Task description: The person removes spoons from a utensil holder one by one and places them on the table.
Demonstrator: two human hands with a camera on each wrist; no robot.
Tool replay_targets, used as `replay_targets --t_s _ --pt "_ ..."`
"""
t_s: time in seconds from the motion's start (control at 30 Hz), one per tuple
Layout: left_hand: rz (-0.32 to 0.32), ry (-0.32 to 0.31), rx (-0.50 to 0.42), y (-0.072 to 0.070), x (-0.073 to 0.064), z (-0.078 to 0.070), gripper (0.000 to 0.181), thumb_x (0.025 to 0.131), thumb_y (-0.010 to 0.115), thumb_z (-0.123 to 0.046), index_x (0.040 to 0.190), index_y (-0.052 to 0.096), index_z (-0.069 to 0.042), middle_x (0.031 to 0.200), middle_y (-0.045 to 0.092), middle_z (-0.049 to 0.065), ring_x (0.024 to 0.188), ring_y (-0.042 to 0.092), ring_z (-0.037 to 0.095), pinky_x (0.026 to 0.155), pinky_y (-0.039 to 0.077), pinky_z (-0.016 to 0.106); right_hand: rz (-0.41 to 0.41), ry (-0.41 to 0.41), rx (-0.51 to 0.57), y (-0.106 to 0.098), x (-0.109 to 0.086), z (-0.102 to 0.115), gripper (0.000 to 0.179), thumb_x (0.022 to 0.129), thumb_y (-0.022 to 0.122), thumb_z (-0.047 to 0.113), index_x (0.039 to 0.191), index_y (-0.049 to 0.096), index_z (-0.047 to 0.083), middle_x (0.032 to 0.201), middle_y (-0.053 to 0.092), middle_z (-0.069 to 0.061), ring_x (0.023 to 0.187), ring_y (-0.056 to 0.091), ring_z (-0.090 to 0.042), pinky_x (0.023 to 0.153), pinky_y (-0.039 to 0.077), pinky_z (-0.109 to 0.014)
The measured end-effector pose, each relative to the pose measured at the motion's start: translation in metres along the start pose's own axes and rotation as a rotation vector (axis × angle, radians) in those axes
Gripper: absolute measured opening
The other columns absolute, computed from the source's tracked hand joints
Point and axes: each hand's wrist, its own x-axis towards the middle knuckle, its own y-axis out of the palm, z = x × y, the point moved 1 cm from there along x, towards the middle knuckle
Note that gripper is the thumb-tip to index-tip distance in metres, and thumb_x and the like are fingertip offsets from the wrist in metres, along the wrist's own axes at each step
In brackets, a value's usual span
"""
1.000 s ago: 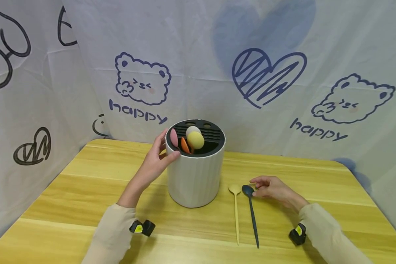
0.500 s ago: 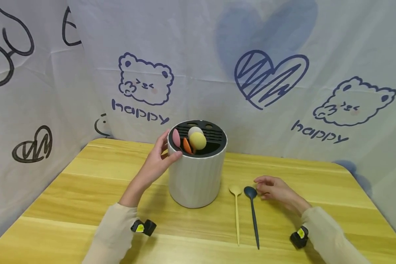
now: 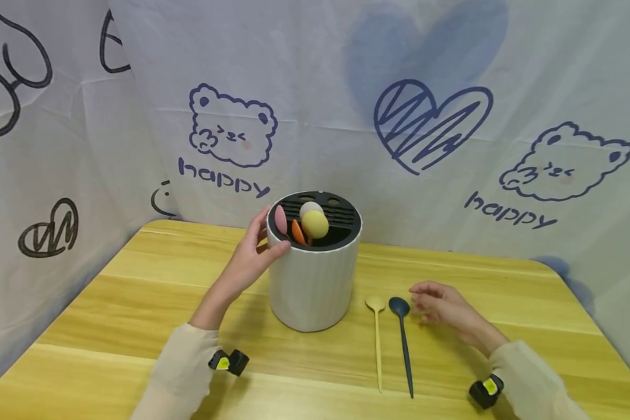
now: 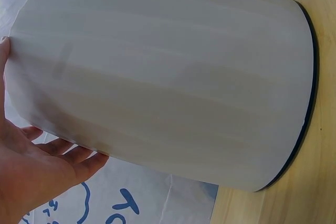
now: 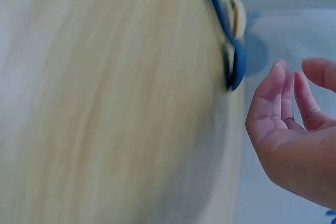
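Observation:
My left hand [image 3: 249, 256] holds the left side of a white ribbed utensil holder [image 3: 312, 291], its thumb near the front of the black top. Several spoons stand in the holder: a pink spoon [image 3: 280, 220], an orange spoon [image 3: 298, 232], a yellow spoon [image 3: 315, 224] and a whitish one behind. In the left wrist view, fingers [image 4: 79, 156] touch the holder's wall [image 4: 168, 87]. My right hand [image 3: 448, 309] hovers just right of a dark blue spoon [image 3: 399, 307], fingers loosely bent, holding nothing. A pale yellow spoon [image 3: 375, 304] lies left of the blue one.
Everything stands on a wooden table [image 3: 136, 321]. A white printed cloth [image 3: 315, 151] hangs behind the table and along its sides. The holder's black top has slots at the back and a dark opening at the front right.
My right hand has drawn away to the right from the dark blue spoon's bowl, leaving it on the table. My left hand keeps its place on the holder.

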Motion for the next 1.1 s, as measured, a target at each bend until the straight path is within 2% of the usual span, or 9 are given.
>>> replay_targets --t_s 0.2,0.3,0.4,0.57,0.8,0.9,0.97,1.1 --pt "-0.003 0.004 -0.006 0.001 -0.001 0.0 0.08 0.092 0.061 -0.032 0.155 0.016 -0.015 0.154 0.027 0.016 0.138 0.03 0.035 0.111 0.027 0.051 -0.026 -0.104 -0.083 0.013 -0.008 0.021 0.037 0.1 0.054 0.018 0.122 0.05 -0.011 0.106 0.057 -0.02 0.091 0.057 -0.027 0.076 0.053 -0.036" --pt "0.001 0.01 -0.012 0.002 0.0 -0.001 0.08 0.092 0.062 -0.033 0.155 0.016 -0.015 0.154 0.026 0.015 0.138 0.03 0.035 0.111 0.027 0.051 -0.073 -0.174 -0.15 0.017 -0.011 0.033 0.034 0.1 0.053 0.015 0.123 0.051 -0.009 0.107 0.058 -0.02 0.094 0.058 -0.03 0.076 0.054 -0.037" --pt "0.0 0.004 -0.014 0.003 0.0 -0.001 0.08 0.092 0.062 -0.033 0.155 0.016 -0.016 0.154 0.027 0.015 0.138 0.03 0.035 0.111 0.027 0.051 -0.105 -0.228 -0.205 0.018 -0.013 0.046 0.033 0.1 0.053 0.013 0.125 0.05 -0.008 0.109 0.058 -0.018 0.095 0.058 -0.028 0.076 0.054 -0.036" --pt "-0.004 -0.008 -0.016 0.003 -0.001 -0.001 0.08 0.092 0.061 -0.033 0.155 0.016 -0.016 0.154 0.027 0.016 0.138 0.03 0.034 0.111 0.027 0.051 -0.117 -0.247 -0.246 0.017 -0.013 0.067 0.036 0.1 0.054 0.016 0.127 0.052 -0.007 0.118 0.059 -0.019 0.104 0.058 -0.03 0.081 0.053 -0.033" --pt "-0.01 -0.011 -0.005 0.002 -0.001 0.0 0.079 0.092 0.06 -0.032 0.155 0.016 -0.016 0.154 0.027 0.016 0.138 0.03 0.035 0.111 0.027 0.051 -0.177 -0.244 -0.344 0.021 -0.014 0.092 0.037 0.1 0.055 0.025 0.126 0.057 -0.001 0.12 0.06 -0.017 0.107 0.057 -0.03 0.09 0.049 -0.043" --pt "-0.009 -0.009 -0.003 0.002 -0.001 0.001 0.079 0.092 0.06 -0.032 0.155 0.016 -0.016 0.154 0.027 0.016 0.138 0.03 0.035 0.111 0.027 0.051 -0.183 -0.265 -0.348 0.025 -0.015 0.104 0.035 0.099 0.056 0.024 0.124 0.059 0.0 0.119 0.061 -0.018 0.106 0.057 -0.029 0.09 0.048 -0.044" --pt "-0.006 -0.006 -0.004 0.002 0.0 0.001 0.079 0.092 0.06 -0.032 0.155 0.016 -0.016 0.154 0.026 0.016 0.138 0.03 0.035 0.111 0.027 0.051 -0.179 -0.28 -0.351 0.027 -0.016 0.114 0.033 0.099 0.056 0.023 0.123 0.059 0.0 0.118 0.061 -0.016 0.104 0.058 -0.029 0.089 0.048 -0.043" --pt "-0.005 -0.003 -0.004 0.002 0.001 0.0 0.08 0.092 0.061 -0.034 0.155 0.015 -0.016 0.154 0.026 0.017 0.138 0.03 0.035 0.111 0.027 0.052 -0.134 -0.329 -0.319 0.031 -0.014 0.133 0.031 0.098 0.057 0.019 0.122 0.06 0.0 0.113 0.063 -0.014 0.1 0.06 -0.026 0.083 0.052 -0.034"
